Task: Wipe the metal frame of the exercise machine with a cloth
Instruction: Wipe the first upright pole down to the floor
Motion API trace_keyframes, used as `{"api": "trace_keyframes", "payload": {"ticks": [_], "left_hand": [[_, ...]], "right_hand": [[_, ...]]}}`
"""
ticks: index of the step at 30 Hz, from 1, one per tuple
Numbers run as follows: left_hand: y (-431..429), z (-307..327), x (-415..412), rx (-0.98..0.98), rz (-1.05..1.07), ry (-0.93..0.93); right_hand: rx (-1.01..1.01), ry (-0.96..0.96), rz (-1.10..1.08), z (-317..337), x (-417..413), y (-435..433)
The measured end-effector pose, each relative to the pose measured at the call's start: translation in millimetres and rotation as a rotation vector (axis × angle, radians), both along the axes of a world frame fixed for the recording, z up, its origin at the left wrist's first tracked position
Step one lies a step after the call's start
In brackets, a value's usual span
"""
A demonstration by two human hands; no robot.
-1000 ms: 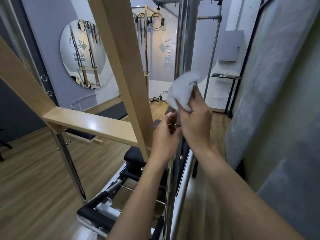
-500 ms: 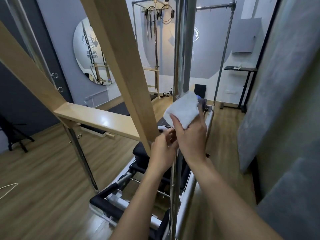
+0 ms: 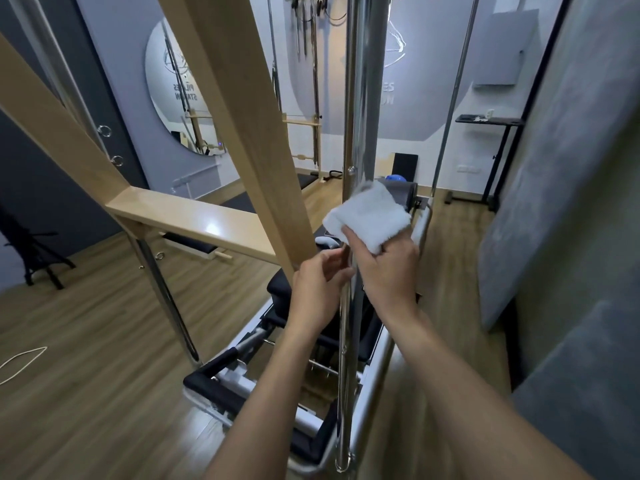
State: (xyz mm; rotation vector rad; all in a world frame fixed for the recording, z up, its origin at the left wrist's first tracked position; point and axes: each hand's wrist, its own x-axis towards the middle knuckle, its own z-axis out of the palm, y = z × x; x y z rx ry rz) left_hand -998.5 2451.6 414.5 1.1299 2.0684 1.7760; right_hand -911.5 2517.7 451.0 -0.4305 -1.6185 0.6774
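Wood beam (image 3: 242,126) crosses left of pole (image 3: 360,98) (cloth (image 3: 369,216) on it); mirror (image 3: 180,91) behind.

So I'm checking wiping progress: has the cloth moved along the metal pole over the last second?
Yes. The cloth in the right hand has slid down the metal pole, now level with the wooden crossbar it was above before.

Both forearms extended forward and upward, bare. Left hand (image 3: 320,289) curled in a loose grip, fingers bent inward. Right hand (image 3: 388,271) just beside it, closed, thumb uppermost.
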Motion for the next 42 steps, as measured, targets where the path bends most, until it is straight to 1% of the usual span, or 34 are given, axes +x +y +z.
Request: {"api": "trace_keyframes", "payload": {"ticks": [2, 4, 7, 9, 12, 14, 17, 19, 22, 26, 28, 30, 34, 36, 37, 38, 42], "left_hand": [[-1, -1, 1, 0.004, 0.001, 0.012], [-2, -2, 3, 0.004, 0.016, 0.051], [-3, -2, 5, 0.006, -0.006, 0.035], [-5, -2, 2, 0.0, -0.026, 0.05], [-8, -2, -4, -0.047, -0.026, 0.101], [-9, -3, -7, -0.068, -0.035, 0.093], [-14, -5, -6, -0.052, -0.08, 0.064], [-19, -8, -3, -0.03, -0.078, 0.039], [-18, -17, 3, 0.006, -0.024, 0.011], [-13, -30, 12, 0.04, 0.021, -0.059], [-11, -35, 14, 0.059, 0.042, -0.084], [-8, -42, 15, 0.065, 0.055, -0.1], [-6, -50, 24, 0.105, 0.047, -0.176], [-8, -52, 28, 0.153, 0.093, -0.267], [-8, -53, 28, 0.177, 0.114, -0.321], [-9, -54, 28, 0.188, 0.124, -0.356], [-12, -53, 23, 0.18, 0.079, -0.386]], "right_hand": [[-0.149, -0.013, 0.048, -24, 13, 5], [-0.244, -0.136, 0.04, -51, 25, 7], [-0.324, -0.305, 0.048, -74, 31, 4], [-0.305, -0.301, 0.042, -68, 30, 0], [-0.264, -0.152, 0.051, -40, 22, -4], [-0.267, -0.099, 0.065, -32, 15, -4], [-0.25, -0.158, 0.083, -53, 11, -5], [-0.199, -0.213, 0.09, -74, 15, -10], [-0.119, -0.202, 0.059, -71, 16, -11], [0.15, -0.183, -0.093, -28, 4, -1], [0.264, -0.243, -0.12, -29, 3, 4], [0.301, -0.35, -0.102, -48, 10, 7], [0.17, -0.487, 0.024, -80, 33, 6], [0.188, -0.53, 0.019, -77, 35, 1], [0.212, -0.531, 0.019, -71, 33, -1], [0.186, -0.507, 0.034, -61, 31, -4], [-0.002, -0.379, 0.055, -31, 17, -6]]}}
